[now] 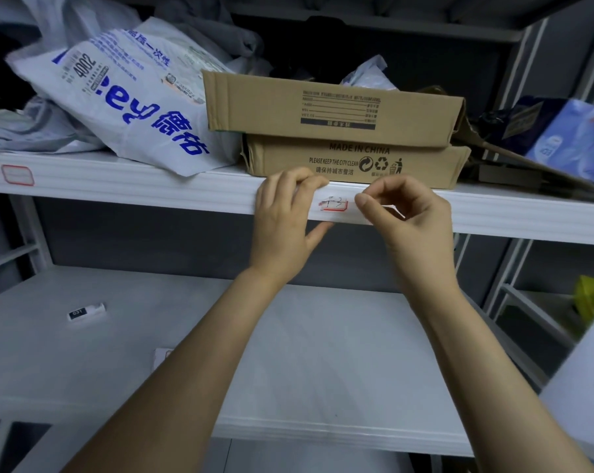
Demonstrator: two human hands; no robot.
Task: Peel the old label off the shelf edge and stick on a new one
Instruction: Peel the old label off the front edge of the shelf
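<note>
Label (333, 204), part-torn, on shelf edge (186, 196). Left hand (281, 213) grips edge to steady; right hand (408, 213), just right, pinches peeled strip (393, 209).

- The label (333, 205) sat on the shelf edge (152, 187), between the fingers (307, 181) of the left hand (281, 216) and the right hand (413, 220).
- Stacked boxes (322, 110) lay just behind the fingers.

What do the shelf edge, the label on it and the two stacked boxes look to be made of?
Shelf edge: probably white painted metal, smooth with a dull sheen and ribbed folds; it could be plastic.
Label: thin paper with a red border, its surface torn and ragged.
Stacked boxes: brown corrugated cardboard, matte, printed in black, with creased flaps.
</note>
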